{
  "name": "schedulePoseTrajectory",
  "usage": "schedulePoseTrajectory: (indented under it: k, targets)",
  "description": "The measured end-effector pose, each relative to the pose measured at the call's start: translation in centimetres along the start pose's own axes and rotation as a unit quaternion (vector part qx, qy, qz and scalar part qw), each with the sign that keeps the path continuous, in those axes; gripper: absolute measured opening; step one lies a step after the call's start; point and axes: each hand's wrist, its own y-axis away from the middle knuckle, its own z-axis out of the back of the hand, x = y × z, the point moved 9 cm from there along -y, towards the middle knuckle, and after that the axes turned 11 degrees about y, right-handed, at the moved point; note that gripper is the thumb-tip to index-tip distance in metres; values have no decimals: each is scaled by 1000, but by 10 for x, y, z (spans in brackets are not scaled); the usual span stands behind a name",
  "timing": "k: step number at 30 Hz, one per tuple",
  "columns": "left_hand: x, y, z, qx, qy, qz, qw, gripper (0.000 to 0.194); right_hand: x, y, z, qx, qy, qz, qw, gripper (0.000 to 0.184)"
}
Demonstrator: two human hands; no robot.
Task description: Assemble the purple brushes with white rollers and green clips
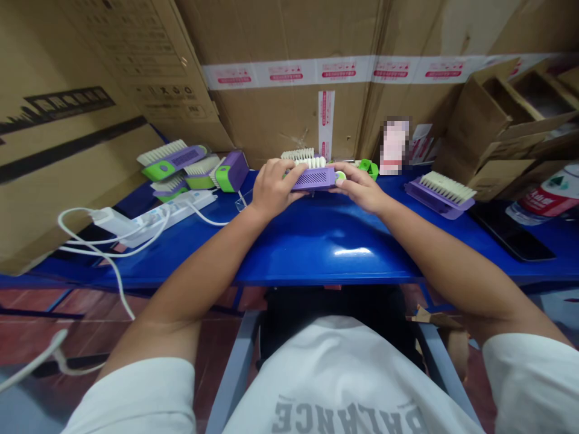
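Between both hands I hold a purple scrub brush above the blue table, its pale bristles facing up and away from me. My left hand wraps round its left end, hiding that part. At the other end, the fingers of my right hand grip beside a round yellow-green piece. Just behind lie another set of white bristles and a bright green part, both partly covered by the hands and the held brush.
Green-and-purple brushes are piled at left, near a white power strip with looping cables. Rightward are a purple brush, a black phone, a bottle and cardboard trays. Tall cardboard walls the back of the blue table.
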Motion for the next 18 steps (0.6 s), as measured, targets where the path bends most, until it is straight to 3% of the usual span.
schedulePoseTrajectory:
  k: [7, 12, 18]
  targets:
    - [0, 1, 5, -34, -16, -4, 999, 51, 7, 1, 2, -15, 6, 13, 1000, 63]
    - [4, 2, 3, -31, -6, -4, 999, 54, 12, 2, -2, -19, -27, 5, 999, 64]
    - [1, 6, 0, -67, -14, -75, 995, 53, 9, 1, 0, -8, -48, 9, 999, 63]
